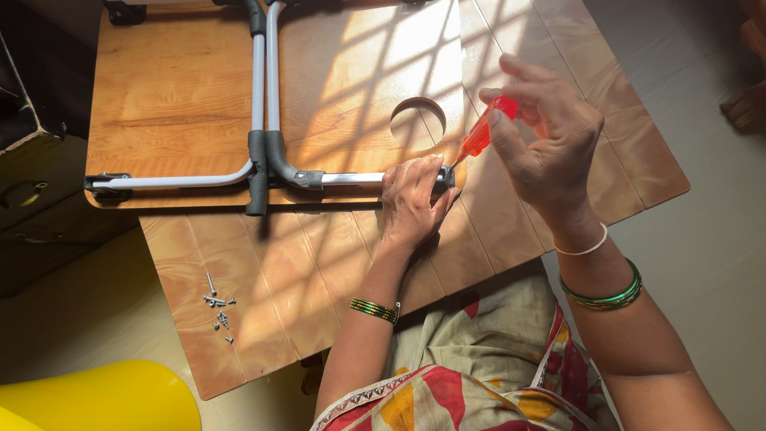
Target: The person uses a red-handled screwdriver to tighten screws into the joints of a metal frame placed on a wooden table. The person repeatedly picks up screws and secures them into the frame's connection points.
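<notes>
My left hand presses down on the end of a white metal folding leg, which lies on the underside of a small wooden table top. My right hand grips a screwdriver with a red-orange translucent handle. Its tip points down at the black bracket at the leg's end, right beside my left fingers. A round hole in the table top lies just behind the bracket.
Several loose screws lie on a second wooden board near its left front corner. A second white leg with black foam joints lies folded to the left. A yellow plastic object sits bottom left, a dark box at far left.
</notes>
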